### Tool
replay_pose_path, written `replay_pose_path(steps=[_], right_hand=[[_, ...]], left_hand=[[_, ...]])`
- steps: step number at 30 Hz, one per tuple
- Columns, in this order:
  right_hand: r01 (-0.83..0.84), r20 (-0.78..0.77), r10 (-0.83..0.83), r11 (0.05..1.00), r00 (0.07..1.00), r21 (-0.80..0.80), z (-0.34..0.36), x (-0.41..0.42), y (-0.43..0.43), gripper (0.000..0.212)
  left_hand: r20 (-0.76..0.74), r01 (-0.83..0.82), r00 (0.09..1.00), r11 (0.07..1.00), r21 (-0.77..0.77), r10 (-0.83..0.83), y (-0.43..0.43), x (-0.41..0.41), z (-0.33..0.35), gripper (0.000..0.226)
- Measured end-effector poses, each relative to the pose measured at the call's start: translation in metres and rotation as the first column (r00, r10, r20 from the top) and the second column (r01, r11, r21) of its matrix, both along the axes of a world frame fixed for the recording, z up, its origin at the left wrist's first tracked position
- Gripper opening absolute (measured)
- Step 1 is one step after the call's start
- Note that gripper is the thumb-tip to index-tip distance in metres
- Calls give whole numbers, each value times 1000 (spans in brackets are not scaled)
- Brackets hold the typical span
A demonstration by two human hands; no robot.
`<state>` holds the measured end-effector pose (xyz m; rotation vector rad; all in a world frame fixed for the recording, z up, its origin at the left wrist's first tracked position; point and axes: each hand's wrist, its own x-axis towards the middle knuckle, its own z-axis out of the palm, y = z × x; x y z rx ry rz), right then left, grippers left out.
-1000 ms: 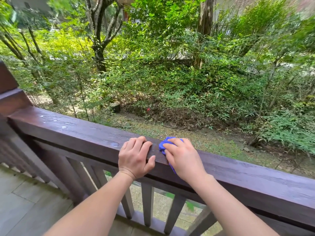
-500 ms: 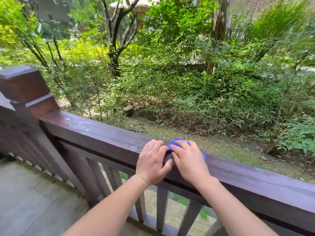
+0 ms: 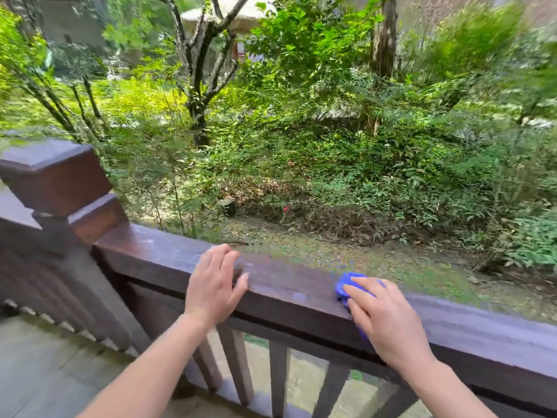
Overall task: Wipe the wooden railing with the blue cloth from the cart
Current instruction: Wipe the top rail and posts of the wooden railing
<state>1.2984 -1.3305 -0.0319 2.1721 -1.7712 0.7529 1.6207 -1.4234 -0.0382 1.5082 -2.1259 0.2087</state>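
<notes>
A dark brown wooden railing runs across the view from the post at the left down to the right edge. My right hand presses a bunched blue cloth onto the top of the rail; most of the cloth is hidden under my fingers and palm. My left hand rests flat on the rail further left, fingers slightly spread and draped over the top, holding nothing. A gap of bare rail lies between my two hands.
A square wooden corner post rises at the left, with another rail section beyond it. Vertical balusters stand below the rail. Grey floor tiles lie lower left. Shrubs and trees fill the ground beyond.
My right hand has slid the blue cloth to the right along the rail, away from my left hand. The view has shifted so the corner post shows more fully.
</notes>
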Motion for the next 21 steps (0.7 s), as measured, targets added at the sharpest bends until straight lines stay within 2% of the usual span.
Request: replay_pose_path(steps=[2, 5, 9, 10, 13, 14, 15, 18, 19, 21], right_hand=[[95, 50, -97, 995, 994, 33, 4, 0, -13, 13], [185, 68, -186, 982, 980, 25, -1, 21, -16, 15], [22, -59, -26, 996, 998, -81, -12, 35, -3, 24], [45, -38, -48, 996, 998, -70, -7, 33, -7, 23], [277, 161, -274, 961, 948, -1, 2, 40, -19, 14], [305, 169, -298, 952, 939, -17, 0, 49, -18, 14], [287, 137, -278, 956, 951, -54, -4, 58, -16, 15], [67, -44, -76, 983, 996, -173, -17, 69, -4, 19], [45, -77, -60, 983, 995, -180, -16, 64, -6, 19], [167, 1, -168, 978, 986, -124, -4, 55, -19, 17]], left_hand=[[32, 26, 999, 999, 25, -27, -9, 6, -6, 50], [27, 71, 997, 997, -18, -71, -17, 8, -16, 46], [-35, 68, 997, 992, -107, -72, -25, 10, -27, 43], [-41, 71, 996, 989, -131, -77, -26, 10, -30, 42], [-54, 90, 993, 979, -184, -101, -28, 10, -33, 41], [-60, 91, 993, 976, -200, -105, -28, 10, -34, 41], [-64, 91, 992, 974, -209, -107, -29, 10, -34, 41], [-68, 94, 991, 971, -219, -111, -30, 11, -35, 41], [-68, 93, 992, 971, -220, -110, -31, 11, -35, 42], [-71, 96, 991, 972, -213, -113, -31, 11, -34, 42]])
